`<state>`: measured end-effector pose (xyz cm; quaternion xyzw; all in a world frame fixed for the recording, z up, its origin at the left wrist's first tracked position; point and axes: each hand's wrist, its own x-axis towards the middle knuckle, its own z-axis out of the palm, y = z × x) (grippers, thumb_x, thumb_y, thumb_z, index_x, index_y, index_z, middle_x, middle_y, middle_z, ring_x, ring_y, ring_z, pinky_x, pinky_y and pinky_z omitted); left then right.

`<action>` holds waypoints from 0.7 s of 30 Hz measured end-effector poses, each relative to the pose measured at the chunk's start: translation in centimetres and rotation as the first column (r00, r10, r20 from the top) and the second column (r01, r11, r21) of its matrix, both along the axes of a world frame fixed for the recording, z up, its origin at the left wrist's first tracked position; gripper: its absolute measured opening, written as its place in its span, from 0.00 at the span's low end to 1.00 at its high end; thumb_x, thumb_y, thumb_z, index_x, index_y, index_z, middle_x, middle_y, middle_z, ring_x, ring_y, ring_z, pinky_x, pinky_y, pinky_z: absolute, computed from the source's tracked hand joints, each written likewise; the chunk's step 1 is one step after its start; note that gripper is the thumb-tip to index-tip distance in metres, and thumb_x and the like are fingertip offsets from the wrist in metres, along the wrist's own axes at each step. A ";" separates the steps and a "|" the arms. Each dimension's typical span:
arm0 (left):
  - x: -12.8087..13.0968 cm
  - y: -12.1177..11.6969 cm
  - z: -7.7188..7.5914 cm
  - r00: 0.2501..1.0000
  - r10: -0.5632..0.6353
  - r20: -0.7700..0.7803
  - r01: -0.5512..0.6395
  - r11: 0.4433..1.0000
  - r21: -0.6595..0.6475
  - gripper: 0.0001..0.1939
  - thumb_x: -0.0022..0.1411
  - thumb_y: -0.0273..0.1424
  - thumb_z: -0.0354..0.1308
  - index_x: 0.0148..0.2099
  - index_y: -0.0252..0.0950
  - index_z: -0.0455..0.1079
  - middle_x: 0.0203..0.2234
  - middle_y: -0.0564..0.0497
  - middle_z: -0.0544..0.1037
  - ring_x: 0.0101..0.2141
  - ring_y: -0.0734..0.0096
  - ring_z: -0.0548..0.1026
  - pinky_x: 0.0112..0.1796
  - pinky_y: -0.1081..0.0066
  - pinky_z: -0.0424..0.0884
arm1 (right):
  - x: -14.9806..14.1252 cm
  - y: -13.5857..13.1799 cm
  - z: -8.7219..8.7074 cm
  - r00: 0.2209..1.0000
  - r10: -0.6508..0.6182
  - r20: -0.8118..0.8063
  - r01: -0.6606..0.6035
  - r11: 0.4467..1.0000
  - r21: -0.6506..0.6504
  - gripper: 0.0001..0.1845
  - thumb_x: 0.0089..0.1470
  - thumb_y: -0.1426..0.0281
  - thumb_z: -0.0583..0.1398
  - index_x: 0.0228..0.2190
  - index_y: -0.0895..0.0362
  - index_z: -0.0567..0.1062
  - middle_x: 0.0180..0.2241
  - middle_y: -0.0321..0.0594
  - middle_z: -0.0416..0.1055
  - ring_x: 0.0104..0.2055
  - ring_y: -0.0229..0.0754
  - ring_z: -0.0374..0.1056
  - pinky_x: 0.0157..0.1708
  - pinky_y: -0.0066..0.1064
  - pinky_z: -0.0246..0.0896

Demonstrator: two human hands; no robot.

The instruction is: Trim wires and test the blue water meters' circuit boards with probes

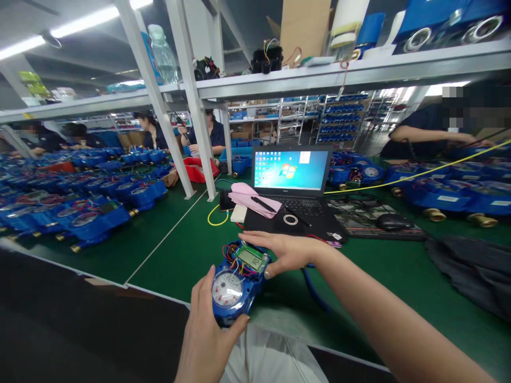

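A blue water meter point(235, 284) with a round white dial and an exposed green circuit board with a small display lies on the green table point(167, 255) near its front edge. My left hand point(207, 330) grips the meter's near end from below, thumb beside the dial. My right hand point(285, 252) wraps around the meter's far right side by the circuit board, fingers curled along its top edge. Coloured wires show around the board.
An open laptop point(293, 178) stands behind the meter with a pink cloth point(251, 199), a tape roll point(290, 219) and a mouse point(393, 222) nearby. Rows of blue meters point(91, 202) fill the left and right. A dark cloth point(471, 266) lies right. Other people sit behind.
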<state>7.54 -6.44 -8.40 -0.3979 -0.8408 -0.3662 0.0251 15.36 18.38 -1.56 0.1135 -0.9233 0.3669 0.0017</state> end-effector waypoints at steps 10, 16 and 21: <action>-5.2 2.1 0.5 0.998 0.064 0.013 -0.064 0.998 0.017 0.40 0.55 0.41 0.55 0.64 0.32 0.43 0.56 0.36 0.57 0.56 0.47 0.60 0.54 0.47 0.62 | 6.4 2.2 -8.2 0.665 -0.723 -0.189 0.723 0.686 -0.081 0.20 0.52 0.66 0.56 0.47 0.58 0.68 0.43 0.49 0.72 0.44 0.49 0.70 0.45 0.46 0.64; -10.3 6.7 1.3 0.999 0.042 0.021 -0.043 0.998 0.051 0.40 0.53 0.35 0.58 0.63 0.28 0.45 0.56 0.35 0.57 0.57 0.50 0.59 0.58 0.51 0.56 | 7.7 1.8 -10.6 0.648 -0.717 -0.257 0.746 0.665 0.029 0.14 0.54 0.61 0.54 0.38 0.56 0.71 0.35 0.45 0.73 0.37 0.48 0.71 0.38 0.44 0.68; -11.7 7.7 0.6 0.999 0.030 -0.029 -0.029 0.999 0.041 0.46 0.47 0.33 0.64 0.63 0.27 0.46 0.56 0.35 0.60 0.56 0.55 0.62 0.56 0.61 0.62 | 7.7 3.5 -13.4 0.651 -0.677 -0.344 0.719 0.695 -0.008 0.14 0.49 0.56 0.59 0.34 0.51 0.74 0.33 0.42 0.75 0.32 0.49 0.73 0.31 0.40 0.71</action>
